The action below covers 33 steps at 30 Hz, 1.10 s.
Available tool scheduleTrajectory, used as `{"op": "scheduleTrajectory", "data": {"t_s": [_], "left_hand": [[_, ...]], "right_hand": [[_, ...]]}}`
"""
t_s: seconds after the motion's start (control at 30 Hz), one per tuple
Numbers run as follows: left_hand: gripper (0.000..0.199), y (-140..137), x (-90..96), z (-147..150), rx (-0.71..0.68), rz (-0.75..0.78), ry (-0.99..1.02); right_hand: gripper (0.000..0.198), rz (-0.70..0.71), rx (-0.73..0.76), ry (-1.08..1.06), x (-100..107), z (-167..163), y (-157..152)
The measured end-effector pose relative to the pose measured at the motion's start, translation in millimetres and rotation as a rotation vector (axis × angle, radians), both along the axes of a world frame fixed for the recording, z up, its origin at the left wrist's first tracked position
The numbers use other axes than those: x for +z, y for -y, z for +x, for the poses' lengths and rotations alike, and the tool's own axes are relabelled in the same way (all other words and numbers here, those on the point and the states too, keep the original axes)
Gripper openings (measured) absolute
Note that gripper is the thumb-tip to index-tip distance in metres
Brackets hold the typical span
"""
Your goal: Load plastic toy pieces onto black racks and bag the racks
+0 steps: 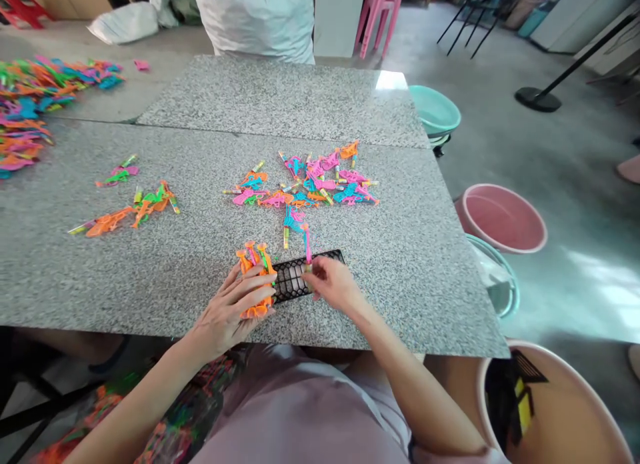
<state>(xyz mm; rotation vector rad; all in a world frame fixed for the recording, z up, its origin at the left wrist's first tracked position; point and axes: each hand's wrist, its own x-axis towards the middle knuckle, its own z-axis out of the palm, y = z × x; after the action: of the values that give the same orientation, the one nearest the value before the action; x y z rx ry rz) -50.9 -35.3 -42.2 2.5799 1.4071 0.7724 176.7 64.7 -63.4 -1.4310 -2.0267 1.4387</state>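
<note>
A black grid tray [287, 283] lies near the table's front edge. My left hand [239, 301] curls around several orange plastic toys [261, 309] standing at the tray's left end, with bits of pink and green among them. Over the tray's right half, my right hand [333, 284] pinches a pink plastic toy [307, 243] by its lower end, where a small tube partly shows between the fingertips. Beyond the tray lies a loose cluster of pink, blue and orange toys [320, 182], many with short yellowish tubes. The blue toys [293, 219] at its near edge are closest to the tray.
More toys [150, 201] lie left on the speckled table [200, 157], with a large heap [30, 117] at the far left. A white sack [255, 17] stands behind the table. On the right floor are a green basin [435, 107], a pink basin [503, 217] and a large tub [565, 411].
</note>
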Motion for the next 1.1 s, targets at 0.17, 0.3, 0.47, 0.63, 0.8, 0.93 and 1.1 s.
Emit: {"op": "scheduleTrajectory", "data": {"t_s": [0.17,0.3,0.47,0.63,0.8,0.93,1.1], "left_hand": [[0.031,-1,-0.4,-1,-0.014,0.011,-0.006],[0.031,-1,-0.5,0,-0.014,0.010,-0.004],[0.038,-1,-2.5,7,0.029,0.049,0.019],[0.056,-3,0.3,17,0.134,0.147,0.018],[0.031,-3,-0.2,18,0.148,0.168,0.017],[0.028,-2,-3.8,12,0.118,0.184,0.021],[0.035,2,-4.2,0,0.058,0.111,0.021]], "right_hand": [[0.004,0.103,0.115,-0.034,-12,-20,42],[0.009,0.268,0.218,0.233,-9,-35,46],[0.023,0.331,0.360,0.410,9,-50,46],[0.036,0.307,0.413,0.421,14,-46,46],[0.023,0.243,0.430,0.303,22,-46,-14],[0.030,0.318,0.043,0.445,21,-81,-68],[0.018,0.053,-0.094,0.313,0,-63,-79]]}}
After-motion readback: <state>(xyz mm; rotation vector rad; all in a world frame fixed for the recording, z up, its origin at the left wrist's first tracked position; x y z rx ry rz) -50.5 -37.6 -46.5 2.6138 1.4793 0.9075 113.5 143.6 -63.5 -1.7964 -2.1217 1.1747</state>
